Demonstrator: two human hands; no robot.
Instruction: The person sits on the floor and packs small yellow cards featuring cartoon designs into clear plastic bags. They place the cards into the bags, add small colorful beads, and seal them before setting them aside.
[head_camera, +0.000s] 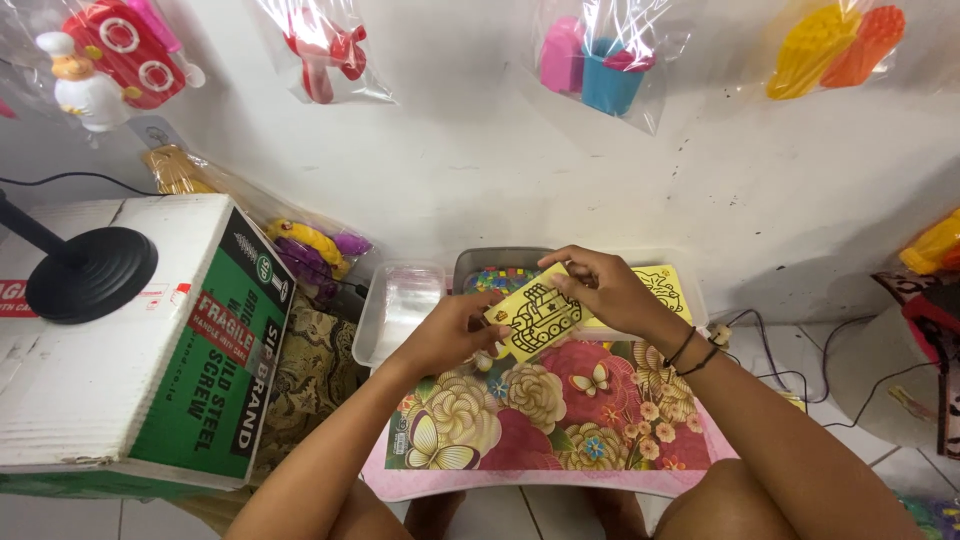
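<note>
Just right of frame centre, the yellow card (537, 318) with a black outline drawing is pinched between both hands. The left hand (447, 335) grips its lower-left edge, the right hand (600, 287) its upper-right corner, so its long axis tilts up-right over the floral tray (520, 420).

The yellow card (537, 315) looks like matt foam or paper; the flowered tray (540, 420) is glossy; the bins (400, 305) are clear plastic

I see open room over the floral lap tray (560, 455) — hemmed by cardboard box (150, 350) left, plastic bins (400, 305) ahead.
</note>
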